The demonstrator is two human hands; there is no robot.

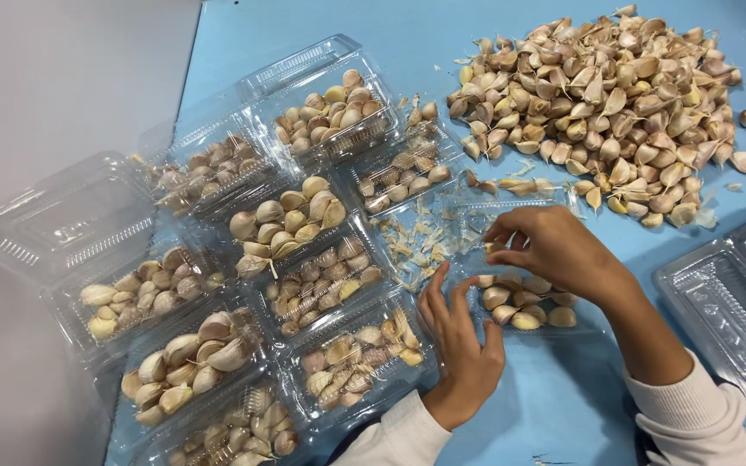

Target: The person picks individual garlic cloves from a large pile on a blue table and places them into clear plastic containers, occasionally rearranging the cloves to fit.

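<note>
Right hand (554,250) pinches one garlic clove (494,248) over open clear tray (524,306); left hand (459,332) steadies tray's near-left edge, fingers loose. Clove looks light, papery, slippery; flimsy plastic, so grip rim.

Single head view, steep downward look, close over blue table (563,406); far edge probably cropped.

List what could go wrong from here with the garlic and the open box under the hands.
1. The open box is light clear plastic. The left hand only touches its edge, so it may slide on the smooth blue table.
2. The right hand pinches a clove above the box; a slip could drop it among the peel scraps.
3. The filled boxes sit packed close by the left hand; a nudge could shift one.
</note>
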